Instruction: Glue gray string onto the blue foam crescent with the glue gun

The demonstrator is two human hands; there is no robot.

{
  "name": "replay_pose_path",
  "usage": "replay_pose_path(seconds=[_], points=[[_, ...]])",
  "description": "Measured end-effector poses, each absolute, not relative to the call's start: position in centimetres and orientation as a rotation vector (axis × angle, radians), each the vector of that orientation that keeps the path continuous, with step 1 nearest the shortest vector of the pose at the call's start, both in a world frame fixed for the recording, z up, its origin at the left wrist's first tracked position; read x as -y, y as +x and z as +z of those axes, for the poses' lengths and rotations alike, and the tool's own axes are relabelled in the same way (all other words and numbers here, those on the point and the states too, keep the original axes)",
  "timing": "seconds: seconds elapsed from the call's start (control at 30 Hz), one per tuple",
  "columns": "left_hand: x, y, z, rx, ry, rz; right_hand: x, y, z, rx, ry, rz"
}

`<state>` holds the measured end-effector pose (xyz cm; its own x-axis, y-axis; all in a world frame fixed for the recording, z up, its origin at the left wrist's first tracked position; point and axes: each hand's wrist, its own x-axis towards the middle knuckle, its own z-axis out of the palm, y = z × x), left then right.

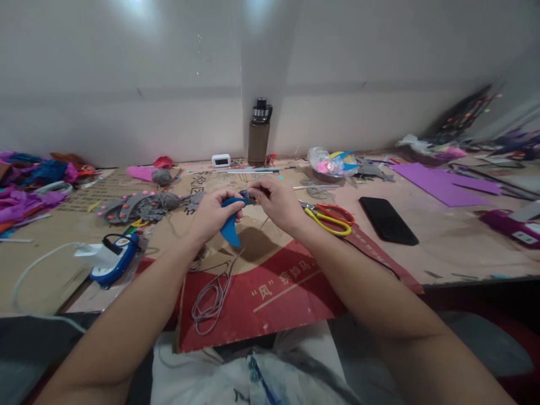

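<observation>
My left hand (213, 215) is closed around a blue pointed felt piece (230, 225), held above the red cardboard sheet (270, 292). My right hand (276, 203) pinches something small and dark at the top end of that blue piece; what it is I cannot make out. A thin grey string (211, 298) trails down from the hands and lies coiled on the red cardboard.
Scissors with yellow and red handles (331, 218) and a black phone (388, 220) lie to the right. A blue glue gun (113, 257) with a white cable sits left. Grey felt pieces (139, 207), a bottle (259, 134), purple sheets (439, 183) and coloured scraps (29, 180) crowd the table.
</observation>
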<state>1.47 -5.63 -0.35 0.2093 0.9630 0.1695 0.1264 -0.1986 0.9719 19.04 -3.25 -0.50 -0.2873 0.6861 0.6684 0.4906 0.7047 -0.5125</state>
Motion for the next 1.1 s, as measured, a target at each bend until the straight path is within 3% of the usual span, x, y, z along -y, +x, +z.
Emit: replay_pose_path(seconds=[0.23,0.33,0.73,1.1], points=[[5.3,1.3,-0.5,-0.941,1.433,1.151,2.5,18.6,-1.2,1.915,-0.948,0.832],[5.1,1.4,-0.6,-0.941,1.327,1.237,2.9,17.9,-1.9,1.915,-0.974,0.935],[5.0,1.4,-0.6,-1.229,1.402,1.333,5.1,17.4,-1.5,2.298,-0.987,-0.023],[5.9,1.9,0.1,-1.27,1.702,1.141,3.6,18.6,-0.8,2.039,-0.914,0.097]])
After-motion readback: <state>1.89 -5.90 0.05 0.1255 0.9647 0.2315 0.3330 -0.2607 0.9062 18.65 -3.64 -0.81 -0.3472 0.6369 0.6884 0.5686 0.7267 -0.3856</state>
